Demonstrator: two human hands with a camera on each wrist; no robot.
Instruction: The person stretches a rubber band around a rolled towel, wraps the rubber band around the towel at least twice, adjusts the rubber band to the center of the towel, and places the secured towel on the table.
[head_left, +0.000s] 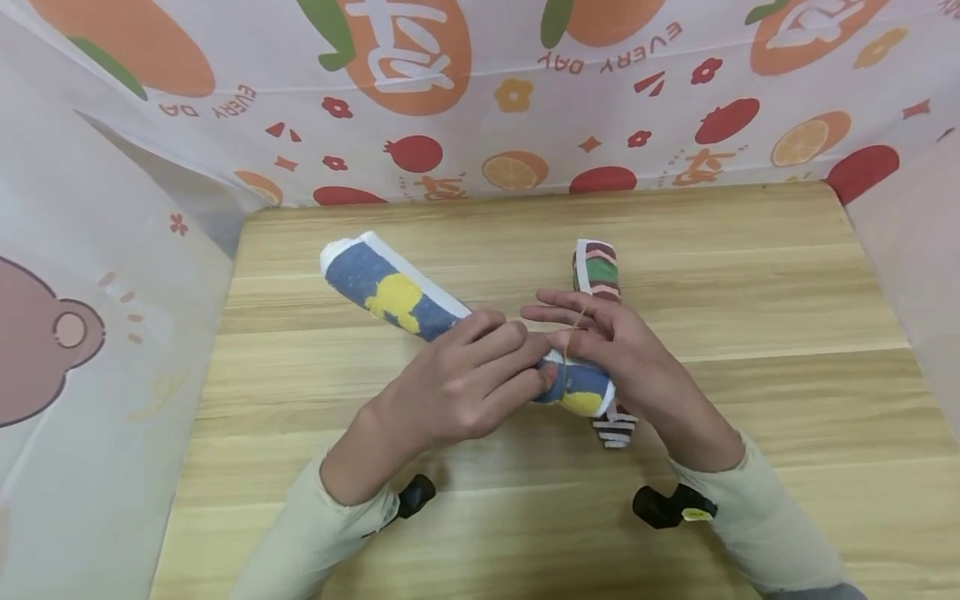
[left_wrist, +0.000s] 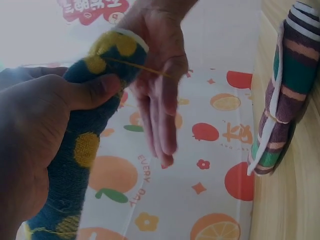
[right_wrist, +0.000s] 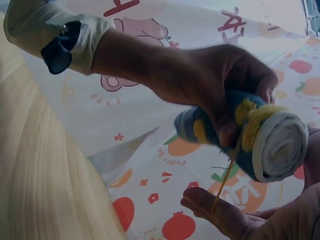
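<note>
A rolled towel, blue with yellow patches and a white edge, slants above the table. My left hand grips it near its right end, thumb laid along the cloth in the left wrist view. A thin yellow rubber band runs from around the roll to my right hand, stretched over its extended fingers. Those fingers point away from the roll and look straight in the left wrist view. The roll's white spiral end faces the right wrist camera.
Behind the right hand, a second rolled towel with brown, green and pink stripes lies on the wooden table. A fruit-printed curtain hangs along the back edge, with pale sheeting at both sides. A black wrist camera sits on the right cuff.
</note>
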